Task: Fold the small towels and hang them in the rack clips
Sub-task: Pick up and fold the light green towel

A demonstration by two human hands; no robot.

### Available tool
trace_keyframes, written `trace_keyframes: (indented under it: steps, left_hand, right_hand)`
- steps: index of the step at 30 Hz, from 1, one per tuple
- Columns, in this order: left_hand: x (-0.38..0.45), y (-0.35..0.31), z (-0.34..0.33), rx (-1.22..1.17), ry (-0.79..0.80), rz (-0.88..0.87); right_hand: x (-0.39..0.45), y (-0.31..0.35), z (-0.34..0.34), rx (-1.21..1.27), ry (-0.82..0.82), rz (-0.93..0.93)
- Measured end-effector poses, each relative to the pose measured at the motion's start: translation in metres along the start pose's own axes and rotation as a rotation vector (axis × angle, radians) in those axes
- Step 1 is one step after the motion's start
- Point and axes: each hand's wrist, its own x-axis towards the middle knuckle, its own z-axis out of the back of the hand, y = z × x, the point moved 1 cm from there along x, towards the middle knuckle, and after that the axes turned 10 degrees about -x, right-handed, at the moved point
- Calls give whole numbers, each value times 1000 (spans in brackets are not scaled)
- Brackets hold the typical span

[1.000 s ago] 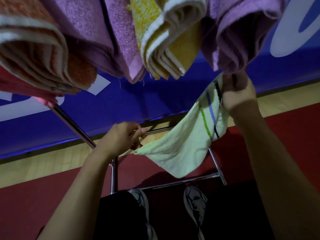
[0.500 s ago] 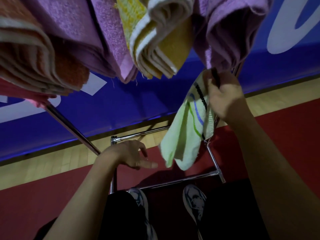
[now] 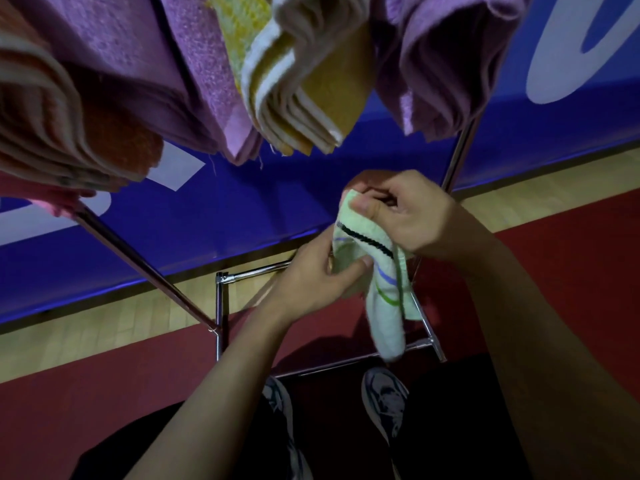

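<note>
While the camera looks down from under the rack, both hands hold one small light green towel [image 3: 382,292] in front of the person. The right hand [image 3: 408,216] grips the top of it, with the thumb pressed on the cloth and the fingers curled behind, so the top corner is hidden. The left hand [image 3: 311,282] pinches the side of the towel a bit lower, thumb on the front; its fingers are tucked behind the cloth and cannot be seen. The towel has a black stripe, a blue stripe and a green stripe. It hangs down bunched up, and how it is folded is hard to tell. It is below the hanging towels and does not touch them.

Up top hang folded towels, all cut off by the edge of the picture: an orange towel [image 3: 62,133] on the left, a purple towel [image 3: 145,77], a yellow and white towel [image 3: 304,84], and another purple towel [image 3: 446,64] on the right. The clips that hold them are out of sight.

The shiny metal rack [image 3: 219,306] shows only as thin bars. Two shoes [image 3: 384,396] stand on the red floor [image 3: 104,393], partly in dark shadow. A blue banner [image 3: 242,202] runs behind, its white shapes cut off.
</note>
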Motion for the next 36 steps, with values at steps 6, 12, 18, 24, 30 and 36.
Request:
trace_keyframes:
  steps: [6, 12, 18, 24, 30, 36]
  left_hand:
    - [-3, 1, 17, 135, 96, 177]
    - [-11, 24, 57, 416, 300, 408]
    - [-18, 28, 78, 553, 282, 516]
    - [-26, 18, 104, 508, 278, 567]
    - [-39, -5, 127, -91, 132, 557]
    - [-37, 0, 135, -544, 40, 438]
  right_hand:
    - [-1, -15, 11, 47, -195, -143]
    - [-6, -31, 18, -259, -369, -236]
    - [-10, -42, 24, -314, -517, -213]
    - [-18, -53, 32, -374, -469, -275]
    - [-23, -59, 44, -258, -486, -333]
    - [-21, -64, 44, -100, -442, -480]
